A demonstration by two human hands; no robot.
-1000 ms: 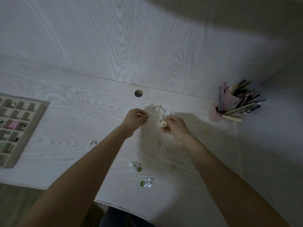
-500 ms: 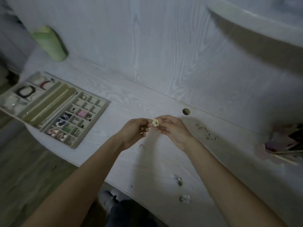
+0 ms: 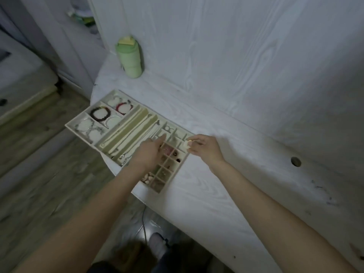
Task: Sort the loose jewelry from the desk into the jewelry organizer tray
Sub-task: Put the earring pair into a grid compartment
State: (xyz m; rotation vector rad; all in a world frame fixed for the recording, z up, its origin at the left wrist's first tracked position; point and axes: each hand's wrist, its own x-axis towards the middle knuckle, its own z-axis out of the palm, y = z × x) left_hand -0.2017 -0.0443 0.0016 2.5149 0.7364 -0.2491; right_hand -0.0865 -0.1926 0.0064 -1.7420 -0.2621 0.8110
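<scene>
Your right hand [image 3: 204, 149] pinches a small pale earring [image 3: 186, 145] over the organizer tray's [image 3: 82, 123] right edge, while your left hand [image 3: 150, 152] reaches relaxed, forefinger extended, into the small compartments.

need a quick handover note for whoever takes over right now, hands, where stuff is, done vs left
Left hand: over the small-cell grid of the beige jewelry organizer tray, index finger extended; whether it holds anything cannot be told.
Right hand: pinches a small pale cream jewelry piece above the tray's right edge, not yet dropped.
Done: bead bracelets lie in the large compartments, and several small cells hold pieces.
Left: place this piece in a cell; small dark bits, perhaps more jewelry, lie far right on the white wood-grain desk.
</scene>
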